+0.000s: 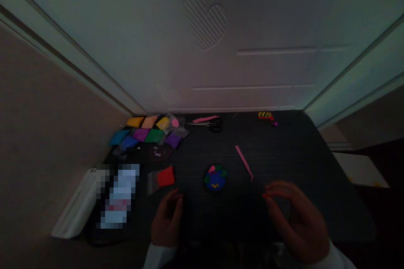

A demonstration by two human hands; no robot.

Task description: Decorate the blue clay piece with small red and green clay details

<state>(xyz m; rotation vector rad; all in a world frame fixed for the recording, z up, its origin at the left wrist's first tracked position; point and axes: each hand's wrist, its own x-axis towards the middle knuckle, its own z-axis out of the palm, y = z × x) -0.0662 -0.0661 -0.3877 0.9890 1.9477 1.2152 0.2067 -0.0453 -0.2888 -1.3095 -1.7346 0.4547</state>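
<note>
My right hand (298, 220) pinches a small red bit of clay (264, 195) between thumb and index fingertip. My left hand (167, 218) is loosely curled, thumb and index slightly apart, with nothing visible between them. It rests just below a clear bag of red clay (166, 176). Between the hands lies a round blue clay piece (215, 181) with a pink flower shape, green leaf shapes and small yellow bits on it. A pink curved-tip modelling tool (244, 162) lies to its right, beyond my right hand.
Bagged coloured clay (154, 135) sits at the back left. Nearby are scissors (216, 127) and a pink strip-like tool (205, 119). A tray of small yellow and red pieces (265, 116) lies at the back right. A blurred-out phone-like screen (121, 197) and white pouch (77, 204) lie left.
</note>
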